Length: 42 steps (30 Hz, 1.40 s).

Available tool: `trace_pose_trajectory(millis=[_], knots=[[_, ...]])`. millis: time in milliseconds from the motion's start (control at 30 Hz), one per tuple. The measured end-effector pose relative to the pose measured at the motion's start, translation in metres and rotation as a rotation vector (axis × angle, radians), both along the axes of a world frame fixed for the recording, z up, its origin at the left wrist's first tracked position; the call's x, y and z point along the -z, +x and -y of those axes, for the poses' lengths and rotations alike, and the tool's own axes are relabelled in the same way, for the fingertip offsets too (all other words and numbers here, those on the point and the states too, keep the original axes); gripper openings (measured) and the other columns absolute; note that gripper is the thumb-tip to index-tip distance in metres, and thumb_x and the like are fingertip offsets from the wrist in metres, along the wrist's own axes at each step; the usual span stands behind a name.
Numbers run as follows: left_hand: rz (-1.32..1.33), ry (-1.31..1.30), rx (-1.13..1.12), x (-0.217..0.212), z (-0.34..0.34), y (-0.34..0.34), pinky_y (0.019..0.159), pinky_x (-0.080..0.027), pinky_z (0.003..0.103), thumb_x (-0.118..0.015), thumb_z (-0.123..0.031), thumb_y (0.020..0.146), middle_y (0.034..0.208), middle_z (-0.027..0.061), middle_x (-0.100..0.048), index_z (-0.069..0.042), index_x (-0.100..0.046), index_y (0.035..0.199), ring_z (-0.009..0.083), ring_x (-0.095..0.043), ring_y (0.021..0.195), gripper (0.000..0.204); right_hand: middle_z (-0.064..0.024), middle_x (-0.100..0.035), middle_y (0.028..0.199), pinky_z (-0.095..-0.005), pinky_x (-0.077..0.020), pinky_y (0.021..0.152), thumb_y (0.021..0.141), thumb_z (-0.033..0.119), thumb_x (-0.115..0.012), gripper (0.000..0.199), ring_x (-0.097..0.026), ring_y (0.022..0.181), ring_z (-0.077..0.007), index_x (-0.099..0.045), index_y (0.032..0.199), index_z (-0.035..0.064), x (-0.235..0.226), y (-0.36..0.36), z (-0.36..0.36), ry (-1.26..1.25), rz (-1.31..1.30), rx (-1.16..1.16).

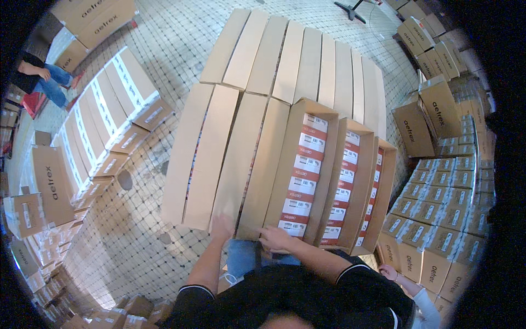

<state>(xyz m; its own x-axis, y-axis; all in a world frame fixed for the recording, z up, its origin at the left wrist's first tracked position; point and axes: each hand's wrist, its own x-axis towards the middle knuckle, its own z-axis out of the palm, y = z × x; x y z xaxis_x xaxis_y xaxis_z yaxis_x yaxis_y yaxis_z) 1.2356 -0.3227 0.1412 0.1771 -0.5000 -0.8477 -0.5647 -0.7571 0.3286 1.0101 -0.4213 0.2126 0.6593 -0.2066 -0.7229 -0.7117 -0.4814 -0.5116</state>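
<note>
Left hand [222, 226] lay flat w/ fingers spread loose on the near end of a long closed plain brown cardboard carton [239, 159], gripping nothing. Right hand [276, 239] rested just beside it at the near end of the next closed brown cardboard carton [264, 170], fingers curled onto the lower edge; whether they actually pinched the flap or only pressed it I couldn't tell. Both cartons sat in the front row of a block of long cartons on the tiled floor [137, 241], their long axes running straight away from the person, so the hands met only the short near ends and the rest stretched ahead of the fingertips. Left hand was nearer the first carton, right hand nearer the second, and the two cartons touched side by side. Right of them, touching, stood an open brown cardboard carton [303, 170] showing a column of small white-and-red labelled boxes [303, 181] packed end to end, w/ two more open cartons beyond. Cardboard looked matte, smooth, stiff w/ crisp edges. Stacks of small labelled brown boxes [438, 219] stood well apart at the floor's right side; another person's hand [388, 271] showed near them.
</note>
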Motion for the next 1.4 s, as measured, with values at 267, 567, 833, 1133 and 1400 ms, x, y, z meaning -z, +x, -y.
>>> trace_pose_trajectory(millis=[267,567,833,1133,1400], knots=[[-0.121,-0.302,-1.004,-0.01,-0.144,-0.024,0.102,-0.043,0.04,-0.064,-0.028,0.085,0.129,0.0199,-0.059,0.0,-0.053,0.129,0.0299,-0.053,0.124,0.054,-0.0218,-0.063,0.114,-0.0507,-0.0502,0.089,0.09,0.034,-0.052,0.04,-0.06,0.109,-0.0382,-0.06,0.114,0.0029,0.008,-0.095,0.044,-0.198,-0.082,0.118],[0.268,-0.1,-0.464,-0.022,-0.314,-0.076,0.081,-0.049,0.047,-0.055,-0.03,0.087,0.097,0.0119,-0.069,-0.005,-0.063,0.103,0.0343,-0.064,0.091,0.031,-0.0276,-0.066,0.098,-0.0505,-0.0522,0.08,0.092,0.036,-0.051,0.045,-0.064,0.09,-0.0456,-0.058,0.123,0.0043,0.007,-0.022,0.037,-0.175,0.354,0.476],[0.094,-0.175,-0.366,-0.016,-0.207,0.03,0.096,-0.047,0.042,-0.058,-0.036,0.087,0.119,0.0222,-0.064,-0.004,-0.057,0.128,0.0383,-0.06,0.113,0.052,-0.0224,-0.066,0.109,-0.0466,-0.051,0.088,0.093,0.033,-0.051,0.041,-0.063,0.102,-0.0406,-0.059,0.125,0.0088,0.012,-0.03,-0.055,0.008,0.16,0.359],[-0.047,-0.433,0.182,-0.074,-0.09,0.111,0.096,-0.047,0.045,-0.061,-0.033,0.089,0.121,0.022,-0.061,-0.007,-0.058,0.126,0.0376,-0.057,0.114,0.045,-0.0193,-0.066,0.115,-0.0443,-0.048,0.095,0.091,0.037,-0.054,0.044,-0.062,0.108,-0.0371,-0.061,0.122,0.0061,0.018,0.009,-0.112,-0.206,-0.115,0.936],[-0.069,-0.308,0.581,-0.063,-0.099,0.167,0.095,-0.047,0.046,-0.061,-0.034,0.088,0.12,0.0223,-0.062,-0.009,-0.056,0.129,0.0388,-0.057,0.114,0.048,-0.0229,-0.064,0.115,-0.0427,-0.0477,0.096,0.091,0.037,-0.056,0.046,-0.061,0.11,-0.0373,-0.06,0.123,0.0049,0.0,0.045,-0.191,-0.186,-0.091,1.145]])
